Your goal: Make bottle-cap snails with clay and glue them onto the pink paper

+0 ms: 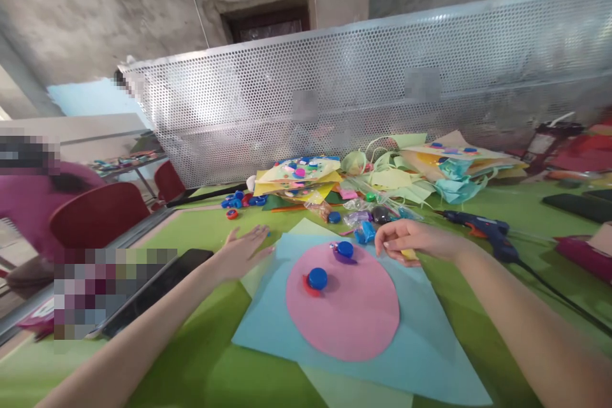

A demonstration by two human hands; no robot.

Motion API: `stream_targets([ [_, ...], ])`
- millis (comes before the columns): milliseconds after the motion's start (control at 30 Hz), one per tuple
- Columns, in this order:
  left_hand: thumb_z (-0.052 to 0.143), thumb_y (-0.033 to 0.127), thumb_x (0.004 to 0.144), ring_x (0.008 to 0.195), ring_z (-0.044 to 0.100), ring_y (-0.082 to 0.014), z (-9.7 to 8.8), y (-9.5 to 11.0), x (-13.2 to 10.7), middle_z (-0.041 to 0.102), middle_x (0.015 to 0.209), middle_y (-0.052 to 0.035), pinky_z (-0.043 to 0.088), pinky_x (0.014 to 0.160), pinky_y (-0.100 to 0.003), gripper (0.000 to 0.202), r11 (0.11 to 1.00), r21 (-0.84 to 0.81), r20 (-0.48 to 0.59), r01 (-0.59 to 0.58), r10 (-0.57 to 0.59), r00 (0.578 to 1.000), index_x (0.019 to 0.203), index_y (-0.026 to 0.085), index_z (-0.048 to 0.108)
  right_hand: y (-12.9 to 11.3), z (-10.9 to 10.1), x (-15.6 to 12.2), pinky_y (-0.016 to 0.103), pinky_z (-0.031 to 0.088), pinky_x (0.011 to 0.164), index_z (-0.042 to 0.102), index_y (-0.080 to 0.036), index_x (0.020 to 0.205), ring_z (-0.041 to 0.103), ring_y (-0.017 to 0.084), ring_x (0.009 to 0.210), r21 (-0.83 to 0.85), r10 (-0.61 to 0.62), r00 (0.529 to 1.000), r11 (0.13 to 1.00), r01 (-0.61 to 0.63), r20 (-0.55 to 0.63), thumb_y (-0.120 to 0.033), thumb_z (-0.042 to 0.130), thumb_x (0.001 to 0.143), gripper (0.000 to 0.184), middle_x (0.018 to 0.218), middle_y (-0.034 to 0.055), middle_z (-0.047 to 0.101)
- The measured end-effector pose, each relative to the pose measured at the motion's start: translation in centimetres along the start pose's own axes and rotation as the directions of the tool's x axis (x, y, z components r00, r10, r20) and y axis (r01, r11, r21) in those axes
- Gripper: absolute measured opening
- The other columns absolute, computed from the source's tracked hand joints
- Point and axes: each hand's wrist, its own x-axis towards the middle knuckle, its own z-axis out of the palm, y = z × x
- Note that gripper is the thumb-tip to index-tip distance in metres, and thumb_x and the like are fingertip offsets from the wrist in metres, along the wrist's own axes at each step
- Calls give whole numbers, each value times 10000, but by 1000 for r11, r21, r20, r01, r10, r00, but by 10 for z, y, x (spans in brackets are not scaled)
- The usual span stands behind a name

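A pink paper circle [349,312] lies on a light blue sheet of paper [268,306]. Two blue bottle caps rest on the pink circle: one cap [317,278] has a red piece beside it, the other cap [345,249] a purple piece under it. My left hand [246,248] is open, its fingers spread by the blue sheet's upper left edge. Over the upper right of that sheet, my right hand [406,239] has its fingers curled together. A small yellow piece [410,254] shows beneath its palm. What the curled fingers hold, if anything, is hidden.
Loose blue caps [234,199] and a paper stack [299,172] with caps lie behind. A hot glue gun [495,233] with a cord is at right. A black phone-like slab [157,287] lies at left. A perforated metal screen [358,89] borders the green table [191,344].
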Motion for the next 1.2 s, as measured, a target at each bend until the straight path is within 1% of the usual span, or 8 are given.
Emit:
stream_targets([
  [167, 228, 563, 896, 1373, 219, -305, 1, -12, -85, 296, 1475, -90, 95, 1092, -584, 644, 994, 47, 24, 97, -98, 995, 1445, 229, 193, -1, 3, 1, 192, 298, 391, 596, -136, 847, 387, 37, 394, 3, 7, 1000, 1000, -7, 30, -358, 618, 788, 231, 562, -51, 488],
  [300, 209, 549, 903, 1371, 215, -318, 3, -14, -112, 263, 1484, -112, 142, 1085, -587, 652, 990, 78, -23, 121, -120, 993, 1447, 191, 185, 0, 6, 4, 199, 294, 393, 590, -134, 847, 409, 45, 392, -12, 32, 998, 999, -31, 61, -354, 624, 782, 233, 546, -49, 497],
  [467, 180, 540, 912, 1374, 219, -300, 6, -5, -89, 196, 1500, -120, 112, 1090, -578, 653, 993, 66, 66, 97, -102, 993, 1450, 171, 150, -1, 7, 2, 201, 293, 402, 590, -133, 863, 409, 42, 399, -26, 30, 998, 999, -29, 47, -364, 610, 792, 243, 563, -45, 501],
  [633, 232, 539, 911, 1374, 206, -335, 6, 2, -33, 248, 1492, -170, 102, 1068, -616, 662, 987, 74, 25, 146, -148, 989, 1433, 131, 231, -3, 3, -1, 204, 309, 416, 589, -135, 865, 400, 40, 401, -39, 7, 1000, 999, -7, 13, -369, 604, 795, 245, 563, -45, 501],
  [867, 542, 318, 875, 1091, 536, -255, 1, 8, 41, 508, 1270, -98, 449, 899, -490, 371, 993, 40, -66, 113, -111, 992, 1214, 175, 497, -3, 2, 0, 219, 311, 411, 574, -140, 851, 399, 52, 398, -83, 19, 1000, 996, -19, -4, -386, 590, 780, 257, 561, -51, 489],
  [1000, 488, 355, 899, 1220, 449, -292, -2, 9, 27, 453, 1362, -114, 338, 995, -567, 423, 996, 11, -19, 84, -84, 996, 1285, 185, 449, -7, 4, -1, 236, 367, 481, 570, -144, 866, 474, 79, 474, -134, 14, 1000, 991, -17, -23, -375, 564, 790, 243, 612, -34, 507],
  [1100, 277, 396, 952, 1358, 263, -303, -7, 7, -15, 359, 1458, -113, 129, 1057, -638, 483, 997, -6, 55, 73, -73, 996, 1394, 207, 318, -14, 10, -3, 247, 413, 571, 582, -147, 926, 546, 118, 645, -185, 28, 1000, 982, -28, -5, -325, 574, 776, 233, 769, 16, 561],
  [1200, 228, 403, 943, 1382, 203, -279, -13, 3, -63, 288, 1483, -76, 84, 1079, -601, 522, 997, -14, 82, 77, -75, 994, 1436, 233, 215, -23, 22, -6, 280, 436, 710, 604, -176, 997, 556, 180, 881, -270, 68, 997, 961, -54, 44, -256, 587, 753, 257, 995, 60, 588],
])
